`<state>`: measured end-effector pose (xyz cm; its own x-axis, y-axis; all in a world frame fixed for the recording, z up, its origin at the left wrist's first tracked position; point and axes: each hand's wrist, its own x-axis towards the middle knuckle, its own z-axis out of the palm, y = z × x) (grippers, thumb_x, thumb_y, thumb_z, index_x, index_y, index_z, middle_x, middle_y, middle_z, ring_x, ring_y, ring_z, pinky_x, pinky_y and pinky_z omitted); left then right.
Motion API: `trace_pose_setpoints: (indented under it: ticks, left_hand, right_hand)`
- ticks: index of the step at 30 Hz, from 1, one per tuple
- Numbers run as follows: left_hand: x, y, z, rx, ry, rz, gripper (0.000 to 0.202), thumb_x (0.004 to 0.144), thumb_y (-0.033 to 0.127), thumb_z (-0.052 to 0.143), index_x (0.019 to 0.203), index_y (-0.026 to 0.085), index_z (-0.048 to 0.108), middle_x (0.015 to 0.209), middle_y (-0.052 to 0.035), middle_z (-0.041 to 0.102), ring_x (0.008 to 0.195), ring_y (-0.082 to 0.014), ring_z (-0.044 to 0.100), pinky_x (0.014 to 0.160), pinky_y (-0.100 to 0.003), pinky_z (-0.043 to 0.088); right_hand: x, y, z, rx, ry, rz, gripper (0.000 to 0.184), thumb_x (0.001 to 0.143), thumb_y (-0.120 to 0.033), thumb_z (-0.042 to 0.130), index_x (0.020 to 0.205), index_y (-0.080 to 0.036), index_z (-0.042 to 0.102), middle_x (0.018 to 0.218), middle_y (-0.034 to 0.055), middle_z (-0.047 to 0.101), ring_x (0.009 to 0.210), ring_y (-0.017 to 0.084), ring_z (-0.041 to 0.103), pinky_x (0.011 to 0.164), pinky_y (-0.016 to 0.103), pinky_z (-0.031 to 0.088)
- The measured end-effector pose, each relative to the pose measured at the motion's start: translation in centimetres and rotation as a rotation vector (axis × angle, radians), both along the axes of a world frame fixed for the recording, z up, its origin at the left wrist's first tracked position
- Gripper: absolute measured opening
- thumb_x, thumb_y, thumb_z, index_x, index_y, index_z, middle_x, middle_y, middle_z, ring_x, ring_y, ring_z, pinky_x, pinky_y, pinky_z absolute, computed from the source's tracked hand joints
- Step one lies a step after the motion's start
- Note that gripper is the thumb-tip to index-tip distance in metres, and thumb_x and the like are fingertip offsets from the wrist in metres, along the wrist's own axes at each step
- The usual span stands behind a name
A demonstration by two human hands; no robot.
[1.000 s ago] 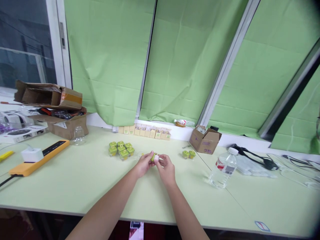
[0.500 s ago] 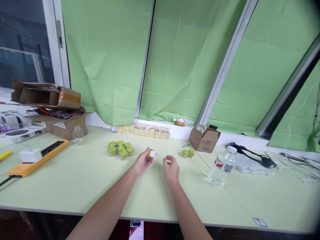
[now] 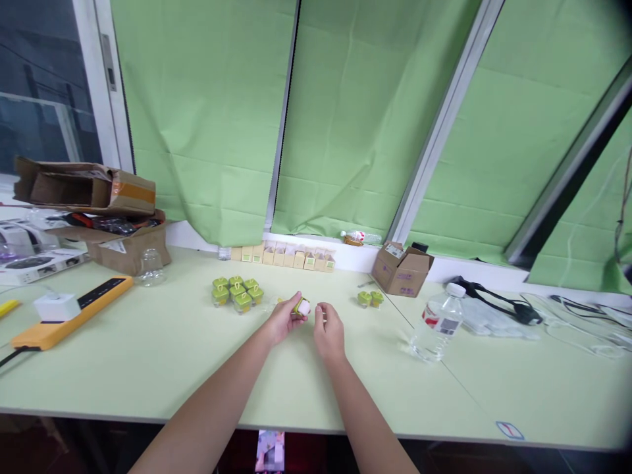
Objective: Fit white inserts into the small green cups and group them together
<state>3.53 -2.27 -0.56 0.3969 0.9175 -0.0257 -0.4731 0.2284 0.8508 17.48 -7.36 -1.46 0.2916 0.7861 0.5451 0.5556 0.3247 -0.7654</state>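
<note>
My left hand (image 3: pixel 281 325) is closed around a small green-edged piece with a pale pink, rounded inside (image 3: pixel 304 307), held above the table. Close to its right side is my right hand (image 3: pixel 329 334), thumb and fingers curled together in a pinch; whatever may be between the fingertips is too small to make out. Left of the hands stands a cluster of several small clear tubs with green lids (image 3: pixel 237 287). Two or so more green-lidded tubs (image 3: pixel 370 299) sit to the right.
A row of small tan boxes (image 3: pixel 286 256) lines the table's back edge. On the right are an opened cardboard box (image 3: pixel 407 273), a water bottle (image 3: pixel 438 326) and cables (image 3: pixel 587 322). An orange power strip (image 3: pixel 74 316), a clear jar (image 3: pixel 151 266) and stacked cartons (image 3: pixel 128 253) occupy the left.
My right hand has moved left, nearer the green-edged piece. That piece has turned slightly and shifted a little right in my left hand. The camera view has shifted slightly.
</note>
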Motion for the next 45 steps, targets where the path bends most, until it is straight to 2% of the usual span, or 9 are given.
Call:
trace_pose_setpoints:
  ticks: [6,12,16,20,28,35,37,42,45]
  left_hand:
    - [0.7,-0.4,-0.6,0.265,0.184,0.057,0.042,0.070,0.054,0.077,0.079,0.013,0.071,0.069,-0.0033,0.063,0.062,-0.0116,0.054,0.056,-0.022,0.037]
    - [0.8,-0.3,-0.7,0.405,0.344,0.089,0.039,0.066,0.047,0.080,0.086,0.015,0.074,0.072,-0.0008,0.062,0.066,-0.0126,0.052,0.061,-0.023,0.038]
    - [0.7,-0.1,-1.1,0.498,0.434,0.081,0.027,0.063,0.037,0.080,0.076,0.014,0.071,0.064,0.0026,0.055,0.061,-0.0111,0.046,0.059,-0.022,0.034]
    - [0.8,-0.1,-1.5,0.559,0.486,0.072,0.027,0.062,0.029,0.079,0.085,0.016,0.073,0.074,0.0008,0.062,0.067,-0.0127,0.051,0.063,-0.023,0.038]
    - [0.8,-0.3,-2.0,0.460,0.491,0.080,0.070,0.060,0.037,0.085,0.120,0.020,0.055,0.068,0.0033,0.059,0.064,-0.0137,0.055,0.063,-0.024,0.041]
    - [1.1,-1.3,-0.9,0.520,0.413,0.002,0.061,0.079,0.030,0.069,0.131,0.019,0.040,0.075,-0.0001,0.066,0.067,-0.0139,0.060,0.070,-0.028,0.047]
    - [0.9,-1.5,-0.3,0.664,0.470,0.116,0.052,0.084,0.028,0.062,0.131,0.020,0.041,0.083,-0.0027,0.068,0.073,-0.0154,0.061,0.074,-0.031,0.049]
    - [-0.8,-0.5,0.6,0.989,0.917,0.692,0.037,0.083,0.017,0.054,0.120,0.018,0.055,0.125,-0.0128,0.058,0.124,-0.0265,0.049,0.109,-0.043,0.036]
    - [-1.6,0.3,-0.1,0.900,1.168,0.708,0.050,0.076,0.013,0.057,0.126,0.011,0.053,0.138,-0.0193,0.047,0.132,-0.0337,0.040,0.113,-0.049,0.031]
  right_hand:
    - [-0.4,-0.3,0.3,0.099,0.036,0.110,0.037,0.094,-0.044,0.044,0.106,-0.021,0.070,0.110,0.0109,0.066,0.106,0.023,0.060,0.097,0.037,0.046]
    - [0.1,1.0,-0.4,-0.127,0.449,0.278,0.041,0.082,-0.053,0.056,0.097,-0.020,0.075,0.107,0.0095,0.072,0.097,0.025,0.065,0.069,0.031,0.054]
    - [0.2,1.4,-0.5,-0.175,0.540,0.313,0.036,0.069,-0.051,0.072,0.084,-0.019,0.075,0.091,0.0075,0.074,0.084,0.023,0.067,0.071,0.031,0.053]
    - [0.2,1.2,-0.3,-0.194,0.541,0.352,0.031,0.067,-0.047,0.076,0.079,-0.019,0.070,0.080,0.0034,0.072,0.076,0.019,0.065,0.074,0.030,0.051]
    - [0.6,1.5,-0.5,-0.081,0.602,0.206,0.034,0.067,-0.050,0.075,0.077,-0.020,0.063,0.077,0.0015,0.065,0.072,0.018,0.062,0.066,0.028,0.049]
    - [1.1,1.9,-1.3,-0.105,0.490,0.093,0.034,0.073,-0.052,0.066,0.082,-0.019,0.060,0.078,0.0019,0.064,0.069,0.017,0.060,0.064,0.028,0.048]
    - [1.0,1.9,-1.4,-0.107,0.421,0.057,0.032,0.076,-0.051,0.063,0.081,-0.019,0.060,0.077,0.0018,0.065,0.067,0.017,0.059,0.063,0.027,0.046]
    - [1.0,1.8,-1.3,-0.115,0.364,-0.046,0.029,0.080,-0.049,0.056,0.080,-0.020,0.059,0.080,0.0025,0.066,0.068,0.017,0.059,0.063,0.026,0.044]
    - [1.0,1.8,-1.4,-0.124,0.351,-0.062,0.029,0.082,-0.049,0.054,0.081,-0.021,0.059,0.082,0.0033,0.068,0.070,0.017,0.060,0.065,0.027,0.044]
